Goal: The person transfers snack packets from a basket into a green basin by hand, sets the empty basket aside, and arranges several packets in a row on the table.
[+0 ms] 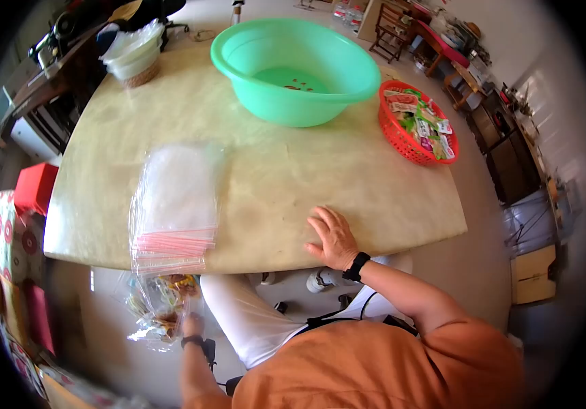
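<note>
Below the table's front edge, beside my left leg, my left hand (192,325) is closed at the side of a clear plastic bag (160,307) filled with small colourful packets. The fingers are partly hidden, and the packets are too blurred to name. My right hand (334,238) rests on the tabletop near the front edge, fingers apart and holding nothing. To its left lies a stack of clear zip bags (177,198) with pink seal strips, their sealed ends reaching over the edge.
A large green basin (293,112) with a few small reddish pieces inside stands at the back of the table (259,163). Right of it is a red basket (402,140) of small packets. White plastic containers (132,58) stand at the back left. A red box (36,189) is beyond the left edge.
</note>
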A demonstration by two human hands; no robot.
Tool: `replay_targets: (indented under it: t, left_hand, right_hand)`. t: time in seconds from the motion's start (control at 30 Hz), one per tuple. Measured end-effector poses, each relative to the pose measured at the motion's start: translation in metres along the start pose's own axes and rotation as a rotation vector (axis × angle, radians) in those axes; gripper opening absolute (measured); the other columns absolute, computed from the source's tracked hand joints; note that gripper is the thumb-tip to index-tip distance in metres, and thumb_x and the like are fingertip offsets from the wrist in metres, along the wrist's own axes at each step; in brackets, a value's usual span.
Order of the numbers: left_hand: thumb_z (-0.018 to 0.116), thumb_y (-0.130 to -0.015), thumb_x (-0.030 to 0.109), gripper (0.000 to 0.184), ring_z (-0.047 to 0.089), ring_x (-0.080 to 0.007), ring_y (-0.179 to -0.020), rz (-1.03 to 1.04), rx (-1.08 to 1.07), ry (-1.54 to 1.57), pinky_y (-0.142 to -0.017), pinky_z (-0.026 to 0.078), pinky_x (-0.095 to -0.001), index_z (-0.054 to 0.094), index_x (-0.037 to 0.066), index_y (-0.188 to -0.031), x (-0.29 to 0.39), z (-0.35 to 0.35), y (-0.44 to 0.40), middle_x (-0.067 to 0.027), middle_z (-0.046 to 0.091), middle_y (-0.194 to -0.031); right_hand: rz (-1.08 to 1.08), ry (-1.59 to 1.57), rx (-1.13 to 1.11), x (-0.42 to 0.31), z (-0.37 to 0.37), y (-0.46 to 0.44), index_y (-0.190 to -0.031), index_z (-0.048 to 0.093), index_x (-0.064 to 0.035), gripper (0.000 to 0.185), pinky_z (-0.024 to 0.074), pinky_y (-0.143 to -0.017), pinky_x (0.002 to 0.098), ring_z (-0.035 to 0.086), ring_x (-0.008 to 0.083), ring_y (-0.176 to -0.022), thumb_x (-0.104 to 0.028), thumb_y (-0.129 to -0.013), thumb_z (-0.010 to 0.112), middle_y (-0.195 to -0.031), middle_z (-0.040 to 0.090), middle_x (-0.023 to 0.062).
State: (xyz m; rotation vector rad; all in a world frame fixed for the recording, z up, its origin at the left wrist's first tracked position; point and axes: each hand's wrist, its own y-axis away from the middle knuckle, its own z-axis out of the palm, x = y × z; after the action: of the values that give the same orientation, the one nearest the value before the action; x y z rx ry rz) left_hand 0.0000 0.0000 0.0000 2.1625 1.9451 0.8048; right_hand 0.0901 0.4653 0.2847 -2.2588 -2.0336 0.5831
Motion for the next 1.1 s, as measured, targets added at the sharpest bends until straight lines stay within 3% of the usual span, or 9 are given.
replay_targets:
  t: [0.37, 0.4, 0.5, 0.57, 0.73, 0.83, 0.93, 0.97, 1.1]
  left_hand:
    - [0.053, -0.081, 0.008, 0.024, 0.048, -0.0358, -0.059, 0.597, 0.455, 0.276, -0.055, 0.038, -0.0439, 0.046, -0.001, -0.061, 0.243, -0.182, 0.124, -0.0172, 0.048, -0.061]
    - [0.055, -0.080, 0.005, 0.018, 0.049, -0.0341, -0.062, 0.724, 0.538, 0.286, -0.057, 0.038, -0.0425, 0.048, -0.002, -0.064, 0.264, -0.186, 0.127, -0.0168, 0.049, -0.064]
    - [0.059, -0.078, 0.007, 0.013, 0.055, -0.0351, -0.091, 0.850, 0.518, 0.281, -0.077, 0.044, -0.0395, 0.060, 0.001, -0.090, 0.322, -0.194, 0.122, -0.0172, 0.058, -0.099]
    - [0.059, -0.080, 0.015, 0.030, 0.047, -0.0361, -0.112, 0.860, 0.497, 0.249, -0.091, 0.039, -0.0440, 0.057, 0.004, -0.107, 0.344, -0.177, 0.096, -0.0176, 0.049, -0.123]
    - [0.055, -0.083, 0.029, 0.043, 0.031, -0.0326, -0.127, 0.553, 0.463, 0.027, -0.099, 0.024, -0.0548, 0.050, 0.007, -0.119, 0.406, -0.149, 0.065, -0.0156, 0.039, -0.135]
    - [0.051, -0.085, 0.033, 0.045, 0.026, -0.0293, -0.132, 0.426, 0.436, -0.057, -0.102, 0.018, -0.0557, 0.048, 0.009, -0.123, 0.423, -0.150, 0.074, -0.0132, 0.036, -0.138]
    - [0.050, -0.085, 0.032, 0.044, 0.026, -0.0293, -0.131, 0.409, 0.466, -0.123, -0.102, 0.018, -0.0549, 0.048, 0.009, -0.122, 0.430, -0.148, 0.078, -0.0128, 0.037, -0.138]
    - [0.051, -0.084, 0.031, 0.043, 0.027, -0.0317, -0.130, 0.417, 0.495, -0.136, -0.101, 0.019, -0.0557, 0.048, 0.008, -0.120, 0.431, -0.148, 0.078, -0.0143, 0.038, -0.136]
    - [0.051, -0.084, 0.030, 0.042, 0.028, -0.0320, -0.130, 0.429, 0.503, -0.145, -0.100, 0.020, -0.0559, 0.048, 0.007, -0.119, 0.435, -0.150, 0.082, -0.0142, 0.038, -0.136]
  right_hand:
    - [0.009, -0.129, 0.084, 0.028, 0.005, 0.016, -0.112, 0.049, -0.0032, 0.054, 0.0292, -0.100, 0.0448, 0.035, 0.0342, -0.122, -0.036, -0.072, 0.066, -0.126, 0.041, 0.0188]
    - [0.017, -0.407, 0.069, 0.036, 0.017, 0.017, -0.114, 0.049, -0.0035, 0.056, 0.0286, -0.101, 0.0448, 0.035, 0.0346, -0.123, -0.037, -0.072, 0.067, -0.128, 0.040, 0.0189]
    - [-0.158, -0.130, 0.202, 0.040, -0.016, 0.002, -0.106, 0.058, 0.0002, 0.049, 0.0415, -0.093, 0.0384, 0.052, 0.0293, -0.107, -0.039, -0.078, 0.064, -0.109, 0.055, 0.0213]
    - [-0.158, -0.398, -0.228, 0.052, -0.020, -0.014, -0.107, 0.057, 0.0008, 0.054, 0.0422, -0.092, 0.0368, 0.053, 0.0286, -0.107, -0.043, -0.076, 0.065, -0.110, 0.055, 0.0225]
    - [0.276, -1.078, 0.168, 0.090, -0.046, -0.094, -0.074, 0.055, -0.0072, 0.033, 0.0421, -0.054, 0.0313, 0.049, 0.0155, -0.055, -0.040, -0.082, 0.059, -0.061, 0.054, 0.0015]
    - [0.523, -1.796, 0.168, 0.111, -0.091, -0.143, -0.086, 0.044, -0.0139, 0.026, 0.0380, -0.071, 0.0305, 0.045, 0.0124, -0.076, -0.036, -0.085, 0.058, -0.079, 0.046, -0.0031]
    - [0.649, -2.089, 0.302, 0.125, -0.091, -0.187, -0.107, 0.045, -0.0137, 0.037, 0.0294, -0.096, 0.0456, 0.043, 0.0229, -0.100, -0.041, -0.086, 0.058, -0.101, 0.048, 0.0051]
    - [0.709, -2.122, 0.397, 0.124, -0.090, -0.199, -0.098, 0.047, -0.0092, 0.037, 0.0374, -0.086, 0.0459, 0.048, 0.0205, -0.083, -0.042, -0.085, 0.058, -0.083, 0.045, 0.0027]
    - [0.773, -2.201, 0.407, 0.126, -0.077, -0.217, -0.096, 0.047, -0.0079, 0.028, 0.0438, -0.078, 0.0440, 0.052, 0.0210, -0.071, -0.035, -0.089, 0.051, -0.080, 0.052, 0.0065]
